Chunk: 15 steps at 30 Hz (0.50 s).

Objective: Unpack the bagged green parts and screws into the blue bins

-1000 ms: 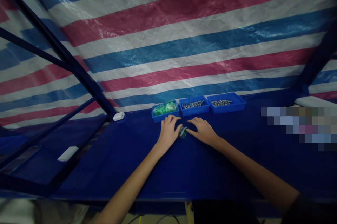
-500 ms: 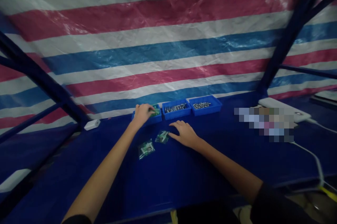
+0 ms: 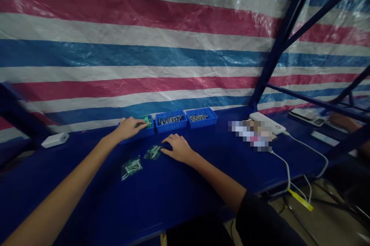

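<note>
My left hand is at the left blue bin, which holds small green pieces; its fingers are bent over them, and what is between the fingertips is too small to tell. My right hand rests on the blue table with fingers apart and empty, its fingertips beside a small clear bag of parts. A second clear bag lies nearer, to the left. The middle blue bin holds dark and silver metal parts, the right blue bin small silver ones.
A white box sits at the left. To the right are a blurred-out item, a white power bank with cables, and another white device near another person's hand. Blue frame posts stand at both sides.
The view has turned right, so the bins and bags appear further left and another person's hand shows at the right. My left hand remains at the left bin, my right hand beside the bag.
</note>
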Motion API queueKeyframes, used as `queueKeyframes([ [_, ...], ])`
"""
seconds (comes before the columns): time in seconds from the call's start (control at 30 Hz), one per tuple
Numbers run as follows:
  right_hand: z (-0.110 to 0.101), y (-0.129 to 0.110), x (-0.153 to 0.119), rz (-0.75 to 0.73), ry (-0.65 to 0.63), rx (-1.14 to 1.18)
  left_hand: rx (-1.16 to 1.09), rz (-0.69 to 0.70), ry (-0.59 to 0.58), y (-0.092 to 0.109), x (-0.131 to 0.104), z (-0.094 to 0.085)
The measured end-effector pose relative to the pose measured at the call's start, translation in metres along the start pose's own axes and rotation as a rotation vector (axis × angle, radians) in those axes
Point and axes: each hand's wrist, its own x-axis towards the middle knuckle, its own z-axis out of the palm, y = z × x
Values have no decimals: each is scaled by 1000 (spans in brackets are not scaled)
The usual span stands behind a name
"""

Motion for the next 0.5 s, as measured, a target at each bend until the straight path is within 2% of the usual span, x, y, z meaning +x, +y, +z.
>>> queueKeyframes([
  [0.07, 0, 2, 0, -11, 3, -4, 29, 43, 163, 13, -17, -1],
  [0.13, -1, 3, -1, -25, 1, -7, 34, 86, 245, 28, -42, 5],
  [0.2, -2, 3, -2, -36, -8, -8, 24, 130, 179, 40, -68, 18],
  [0.3, -2, 2, -4, -46, -14, -9, -34, 48, 66, 54, -101, 46],
  [0.4, -1, 5, -3, -58, -23, -5, -90, -44, 114, 65, -118, 65],
  [0.5, 2, 11, -2, -61, -30, 38, -179, -59, 157, 76, -120, 66],
])
